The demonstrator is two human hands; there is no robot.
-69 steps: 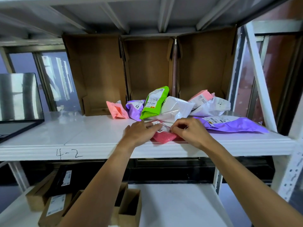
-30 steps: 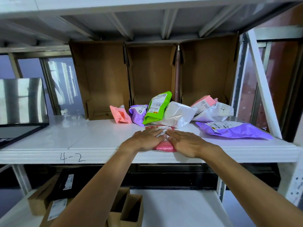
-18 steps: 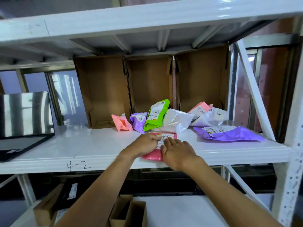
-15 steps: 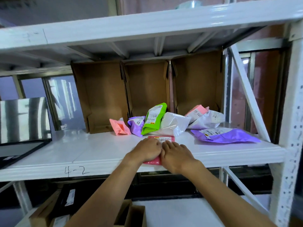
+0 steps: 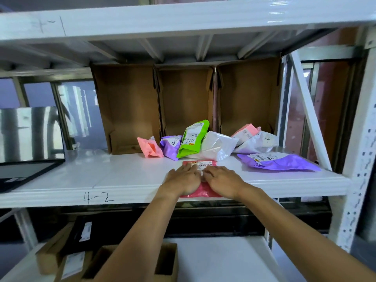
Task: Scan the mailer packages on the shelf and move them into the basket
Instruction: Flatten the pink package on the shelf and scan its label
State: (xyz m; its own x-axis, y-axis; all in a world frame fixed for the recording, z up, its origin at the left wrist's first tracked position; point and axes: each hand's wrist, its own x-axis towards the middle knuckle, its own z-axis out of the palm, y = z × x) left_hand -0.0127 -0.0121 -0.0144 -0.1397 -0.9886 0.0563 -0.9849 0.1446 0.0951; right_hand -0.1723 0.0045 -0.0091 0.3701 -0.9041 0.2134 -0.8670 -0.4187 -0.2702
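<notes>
A red mailer point(image 5: 201, 191) with a white barcode label lies flat at the front edge of the white shelf point(image 5: 122, 180). My left hand point(image 5: 182, 181) and my right hand point(image 5: 221, 181) press down on it side by side with fingers stretched forward. Behind it lie a pink mailer point(image 5: 149, 147), a small purple one point(image 5: 171, 146), a green one point(image 5: 192, 139), a white one point(image 5: 218, 146), another pink point(image 5: 245, 132) and white point(image 5: 258, 142) pair, and a large flat purple mailer point(image 5: 278, 161). No basket or scanner is in view.
Three open cardboard boxes point(image 5: 185, 98) stand on their sides at the shelf's back. A laptop point(image 5: 26, 143) sits at the left end. Cardboard boxes point(image 5: 130, 263) rest on the lower shelf. A white upright point(image 5: 364, 159) and diagonal brace bound the right side.
My hands went from pinching the red mailer's label to lying flat on it, and the mailer slid toward the shelf's front edge. My head pulled back and tilted up.
</notes>
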